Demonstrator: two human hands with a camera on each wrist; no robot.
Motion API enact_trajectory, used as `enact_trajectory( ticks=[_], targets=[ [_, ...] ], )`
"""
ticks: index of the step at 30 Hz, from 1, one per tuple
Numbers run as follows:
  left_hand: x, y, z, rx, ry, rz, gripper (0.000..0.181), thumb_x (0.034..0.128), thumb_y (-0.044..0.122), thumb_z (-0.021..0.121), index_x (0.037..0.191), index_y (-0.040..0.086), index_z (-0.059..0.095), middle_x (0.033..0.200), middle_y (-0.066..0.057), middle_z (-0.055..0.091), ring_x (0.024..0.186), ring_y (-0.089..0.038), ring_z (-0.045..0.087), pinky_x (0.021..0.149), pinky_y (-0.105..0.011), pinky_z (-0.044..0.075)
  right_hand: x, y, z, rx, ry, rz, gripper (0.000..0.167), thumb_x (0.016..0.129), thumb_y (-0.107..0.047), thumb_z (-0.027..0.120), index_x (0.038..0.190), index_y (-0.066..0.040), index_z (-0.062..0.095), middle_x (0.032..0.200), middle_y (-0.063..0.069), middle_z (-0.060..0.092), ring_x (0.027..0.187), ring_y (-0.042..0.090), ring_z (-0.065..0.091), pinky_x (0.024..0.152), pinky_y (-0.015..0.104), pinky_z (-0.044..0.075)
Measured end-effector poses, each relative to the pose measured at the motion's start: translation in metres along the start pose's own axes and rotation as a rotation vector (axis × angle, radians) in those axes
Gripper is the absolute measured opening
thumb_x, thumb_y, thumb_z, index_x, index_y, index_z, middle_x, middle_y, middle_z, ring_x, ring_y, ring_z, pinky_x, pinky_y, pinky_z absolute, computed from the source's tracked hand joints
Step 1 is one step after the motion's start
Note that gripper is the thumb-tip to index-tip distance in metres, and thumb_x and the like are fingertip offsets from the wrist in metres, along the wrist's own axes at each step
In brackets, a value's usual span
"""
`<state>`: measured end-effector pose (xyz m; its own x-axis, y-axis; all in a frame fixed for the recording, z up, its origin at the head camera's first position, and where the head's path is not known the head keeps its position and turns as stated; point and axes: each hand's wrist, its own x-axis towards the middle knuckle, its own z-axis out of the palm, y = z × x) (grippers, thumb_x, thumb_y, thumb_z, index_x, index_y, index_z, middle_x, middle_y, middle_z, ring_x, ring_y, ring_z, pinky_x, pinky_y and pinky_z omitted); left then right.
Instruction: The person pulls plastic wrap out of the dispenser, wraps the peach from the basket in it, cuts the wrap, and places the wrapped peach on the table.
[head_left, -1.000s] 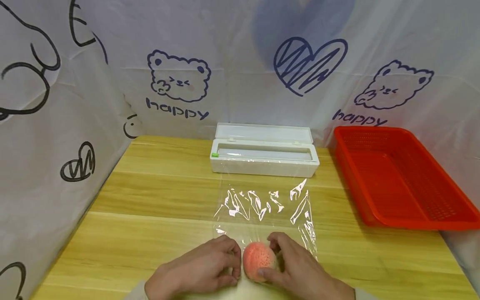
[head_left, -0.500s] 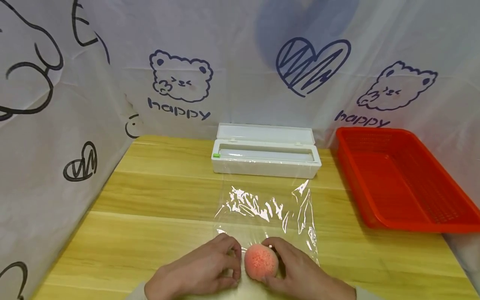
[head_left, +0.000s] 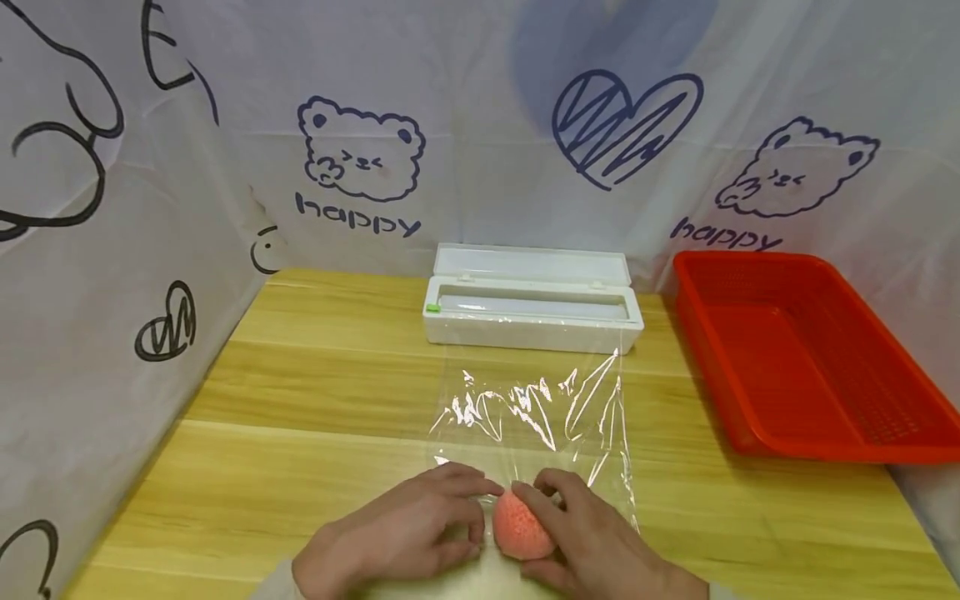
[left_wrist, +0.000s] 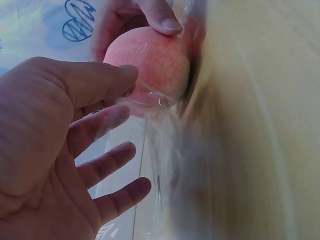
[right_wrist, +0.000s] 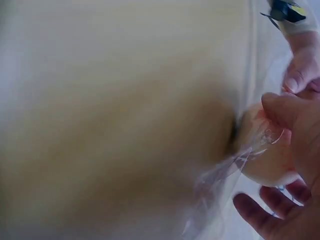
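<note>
In the head view, a pink, peach-like round fruit (head_left: 519, 527) sits near the table's front, between both hands. My left hand (head_left: 416, 525) is just left of it. Seen from the left wrist, its thumb and index finger pinch the cling film (left_wrist: 157, 102) at the fruit's side, while the other fingers spread apart. My right hand (head_left: 603, 537) holds the fruit from the right, its index finger reaching over the top. The right wrist view has the thumb near film (right_wrist: 265, 137) drawn over the fruit's side. Farther back, the film lies glossy and wrinkled.
An open white cling film dispenser (head_left: 532, 333) stands at the back, its lid raised and the film running forward from it. A red plastic basket (head_left: 708, 367) is at the right. Printed cloth (head_left: 487, 192) hangs behind and at the sides of the wooden table (head_left: 300, 417).
The right index finger has moved onto the top of the fruit, which has turned and shifted slightly right. A left finger has stretched toward it. Glare on the film has shifted.
</note>
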<state>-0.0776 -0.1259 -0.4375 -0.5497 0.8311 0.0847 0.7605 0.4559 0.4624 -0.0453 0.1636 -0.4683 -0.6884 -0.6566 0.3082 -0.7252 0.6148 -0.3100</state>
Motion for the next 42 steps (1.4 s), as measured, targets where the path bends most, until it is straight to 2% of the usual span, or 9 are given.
enact_trajectory(
  ticks=[8, 14, 18, 20, 25, 27, 31, 37, 42],
  targets=[
    [0.000, -0.005, -0.010, -0.049, 0.015, -0.052, 0.007, 0.1003, 0.027, 0.072, 0.095, 0.026, 0.068, 0.132, 0.006, 0.069, 0.129, -0.012, 0.059, 0.111, -0.035, 0.051, 0.009, 0.005, -0.014, 0.023, -0.017, 0.019, 0.072, 0.089, -0.051, 0.082, 0.148, -0.019, 0.055, 0.139, -0.003, 0.060, 0.119, 0.014, 0.064, 0.096, 0.040, 0.060],
    [0.000, -0.012, -0.029, -0.091, -0.016, -0.101, 0.008, 0.1017, 0.022, 0.071, 0.094, 0.024, 0.069, 0.090, 0.019, 0.063, 0.086, 0.002, 0.057, 0.081, -0.020, 0.052, 0.020, 0.010, -0.021, 0.054, -0.014, -0.015, 0.065, 0.091, -0.052, 0.079, 0.142, -0.016, 0.062, 0.135, -0.001, 0.068, 0.118, 0.019, 0.070, 0.098, 0.040, 0.060],
    [0.001, -0.015, -0.037, -0.152, -0.014, -0.173, 0.010, 0.1051, 0.022, 0.067, 0.096, 0.025, 0.067, 0.084, 0.019, 0.061, 0.074, 0.003, 0.053, 0.072, -0.019, 0.049, 0.026, 0.014, -0.024, 0.090, -0.029, -0.017, 0.063, 0.091, -0.051, 0.079, 0.140, -0.013, 0.064, 0.133, -0.001, 0.071, 0.118, 0.019, 0.071, 0.099, 0.040, 0.060],
    [-0.002, -0.015, -0.038, -0.199, -0.012, -0.220, 0.010, 0.1046, 0.032, 0.068, 0.102, 0.023, 0.067, 0.086, 0.016, 0.062, 0.076, 0.002, 0.053, 0.073, -0.020, 0.050, 0.028, 0.016, -0.026, 0.108, -0.041, -0.001, 0.063, 0.091, -0.050, 0.079, 0.139, -0.013, 0.065, 0.132, -0.001, 0.072, 0.118, 0.018, 0.071, 0.100, 0.039, 0.059],
    [-0.018, -0.011, -0.027, -0.210, -0.081, -0.258, 0.055, 0.0840, 0.066, 0.079, 0.116, 0.024, 0.064, 0.101, 0.014, 0.057, 0.093, -0.003, 0.048, 0.081, -0.021, 0.047, 0.030, 0.017, -0.028, 0.154, -0.077, 0.059, 0.062, 0.091, -0.051, 0.079, 0.139, -0.015, 0.065, 0.133, -0.002, 0.072, 0.118, 0.017, 0.071, 0.099, 0.039, 0.060],
    [-0.022, -0.012, -0.021, -0.140, -0.093, -0.213, 0.046, 0.0835, 0.062, 0.082, 0.109, 0.027, 0.067, 0.102, 0.017, 0.055, 0.096, -0.003, 0.044, 0.083, -0.020, 0.045, 0.031, 0.019, -0.029, 0.172, -0.082, 0.070, 0.062, 0.091, -0.051, 0.080, 0.139, -0.016, 0.065, 0.133, -0.003, 0.072, 0.118, 0.016, 0.071, 0.099, 0.039, 0.060],
    [-0.024, -0.021, -0.021, -0.100, -0.045, -0.170, 0.012, 0.0961, 0.041, 0.077, 0.092, 0.032, 0.070, 0.093, 0.022, 0.054, 0.091, -0.001, 0.046, 0.081, -0.019, 0.044, 0.034, 0.021, -0.032, 0.199, -0.111, 0.095, 0.061, 0.091, -0.050, 0.080, 0.139, -0.016, 0.066, 0.131, -0.003, 0.073, 0.115, 0.015, 0.072, 0.097, 0.038, 0.060],
    [-0.026, -0.037, -0.044, -0.169, -0.007, -0.264, 0.014, 0.1024, 0.031, 0.071, 0.088, 0.030, 0.071, 0.090, 0.020, 0.057, 0.084, -0.002, 0.051, 0.076, -0.024, 0.047, 0.041, 0.024, -0.037, 0.248, -0.192, 0.175, 0.058, 0.092, -0.047, 0.080, 0.139, -0.016, 0.067, 0.127, -0.005, 0.075, 0.113, 0.010, 0.070, 0.096, 0.037, 0.060],
    [-0.020, -0.035, -0.052, -0.033, 0.079, -0.318, 0.011, 0.1035, 0.022, 0.068, 0.093, 0.024, 0.072, 0.091, 0.016, 0.058, 0.083, -0.003, 0.053, 0.077, -0.028, 0.052, 0.044, 0.026, -0.038, 0.270, -0.231, 0.222, 0.059, 0.091, -0.049, 0.079, 0.140, -0.017, 0.068, 0.128, -0.005, 0.074, 0.116, 0.012, 0.069, 0.099, 0.039, 0.059]
  ],
)
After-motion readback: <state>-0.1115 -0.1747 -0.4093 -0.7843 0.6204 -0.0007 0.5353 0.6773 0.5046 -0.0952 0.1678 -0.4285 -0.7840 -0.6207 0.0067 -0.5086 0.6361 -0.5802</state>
